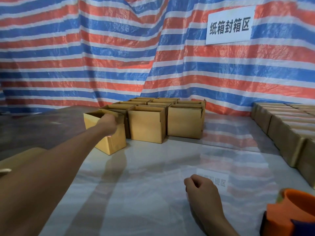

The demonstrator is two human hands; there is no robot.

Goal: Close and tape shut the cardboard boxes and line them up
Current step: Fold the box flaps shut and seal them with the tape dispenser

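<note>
Left hand (109, 123) reaches out to 10 o'clock and grips the rim of an open box (117, 143), I think, since the fingers are mostly hidden. More open boxes (147, 126) sit at 12. Right hand (201, 189) rests fisted, holding nothing, at 5, with the tape dispenser (293, 212) beside it.

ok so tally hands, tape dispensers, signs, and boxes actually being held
hands: 2, left hand and right hand
held boxes: 1, the open box gripped by the left hand
tape dispensers: 1, orange tape dispenser
signs: 1, white sign
total: 5
</note>
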